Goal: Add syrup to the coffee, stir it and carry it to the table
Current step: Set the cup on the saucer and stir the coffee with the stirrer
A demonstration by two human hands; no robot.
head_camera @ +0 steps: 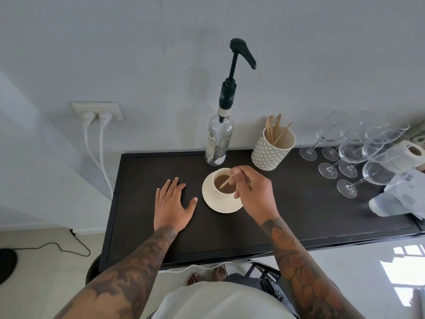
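Cream coffee cup on matching saucer, dark table; light brown coffee inside. Right hand over cup, fingers pinching wooden stirrer, tip dipped in coffee. Left hand flat on table, fingers spread, just left of saucer. Syrup bottle with black pump beyond right hand, near wall; glass clear, syrup level hard to tell. Label print unreadable. Stirrer's upper end hidden in fingers.

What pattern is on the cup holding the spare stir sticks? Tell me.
A grey-and-white lattice of small diamonds covers the stick holder, seen in the head view.
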